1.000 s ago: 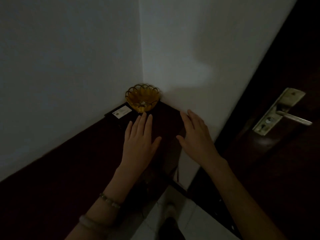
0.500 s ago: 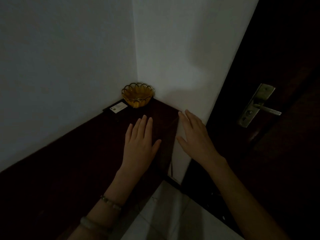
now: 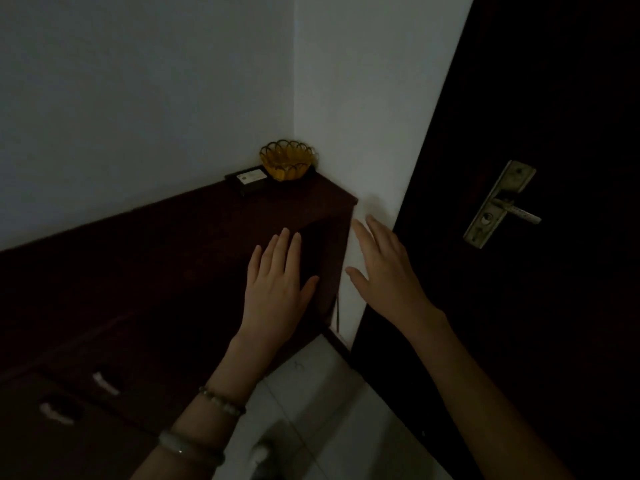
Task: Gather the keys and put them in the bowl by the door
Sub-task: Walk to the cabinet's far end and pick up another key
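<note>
- Looking down at the dark cabinet, you had the amber bowl at its far end, tucked into the corner where the two pale walls met.
- You could not tell whether any keys lay in that bowl; the light was too dim, and no key showed anywhere else on the cabinet.
- Just beside the bowl, on its left, a flat black box with a pale label lay on the cabinet top against the wall.
- Your left hand was spread flat, fingers straight and together, palm down, holding nothing; it hung over the cabinet's near right end, well short of the bowl.
- Your right hand was likewise spread and empty, fingers pointing up and away, just past the cabinet's right edge, in front of the white wall strip.
- You wore a bead bracelet and a pale bangle on your left wrist.
- To the right of the cabinet stood the dark door, its metal handle pointing right.
- On the cabinet's front, two pale drawer pulls showed low at the left.
</note>
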